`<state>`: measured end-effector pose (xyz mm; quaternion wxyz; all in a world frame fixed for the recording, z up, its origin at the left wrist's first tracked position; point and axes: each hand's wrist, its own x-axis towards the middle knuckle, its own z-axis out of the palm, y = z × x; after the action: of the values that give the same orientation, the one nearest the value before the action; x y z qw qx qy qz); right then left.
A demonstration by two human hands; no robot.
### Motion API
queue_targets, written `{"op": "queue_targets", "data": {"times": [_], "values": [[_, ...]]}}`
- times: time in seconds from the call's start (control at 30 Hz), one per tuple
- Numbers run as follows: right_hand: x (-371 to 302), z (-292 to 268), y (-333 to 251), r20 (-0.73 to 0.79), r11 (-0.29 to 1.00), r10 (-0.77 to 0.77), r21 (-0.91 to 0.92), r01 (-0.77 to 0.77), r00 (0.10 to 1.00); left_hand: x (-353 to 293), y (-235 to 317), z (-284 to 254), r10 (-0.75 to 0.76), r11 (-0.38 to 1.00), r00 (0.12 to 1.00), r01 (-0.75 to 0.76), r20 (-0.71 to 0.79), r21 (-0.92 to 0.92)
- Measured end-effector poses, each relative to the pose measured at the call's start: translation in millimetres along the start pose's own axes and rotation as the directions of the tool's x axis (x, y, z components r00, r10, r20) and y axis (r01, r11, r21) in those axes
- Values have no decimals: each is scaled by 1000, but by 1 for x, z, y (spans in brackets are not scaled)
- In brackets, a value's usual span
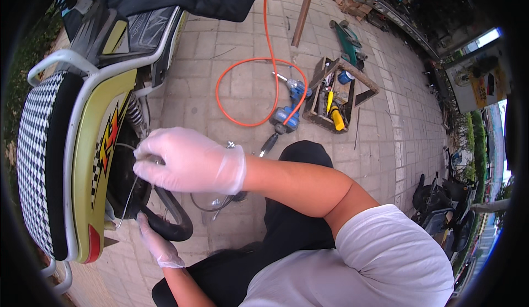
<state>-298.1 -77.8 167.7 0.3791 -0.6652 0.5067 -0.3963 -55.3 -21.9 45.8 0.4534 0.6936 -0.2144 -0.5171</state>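
Note:
Beside a scooter with a yellow-green side panel (102, 169), I work at its rear wheel area. My right hand (184, 161), in a thin clear glove, is closed, its fingertips pinched at the upper end of a thin silver wire or rod (128, 201). That wire runs down beside the dark wheel (124, 180). Lower down, my left hand (157, 245), gloved too, rests with stretched fingers against a black curved tube-like part (179, 227). Some of its fingers are hidden. A shock absorber spring (135, 114) shows just above my right hand.
On the paving (231, 42) lie a blue cordless power tool (285, 118), an orange hose (220, 100) and a green power tool (347, 42). An open toolbox (314, 106) holds yellow-handled tools. A dark cable (206, 209) lies near my knee. The scooter's white rail (71, 142) stands at left.

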Motion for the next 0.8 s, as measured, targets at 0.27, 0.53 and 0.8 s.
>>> {"op": "queue_targets", "data": {"times": [0.27, 0.53, 0.8], "values": [[-93, -144, 87, -204, 936, 348, 20, -352, 915, 22, -2, -13, 57, 976, 994, -74, 88, 203], [-129, -173, 191, -220, 684, 725, 124, -719, 652, 32, 23, -50, -178, 982, 907, 135, 383, 135], [-34, -108, 210, 228, 788, 547, -466, -403, 806, 52, -1, -55, 67, 902, 937, -204, 343, 380]]}}
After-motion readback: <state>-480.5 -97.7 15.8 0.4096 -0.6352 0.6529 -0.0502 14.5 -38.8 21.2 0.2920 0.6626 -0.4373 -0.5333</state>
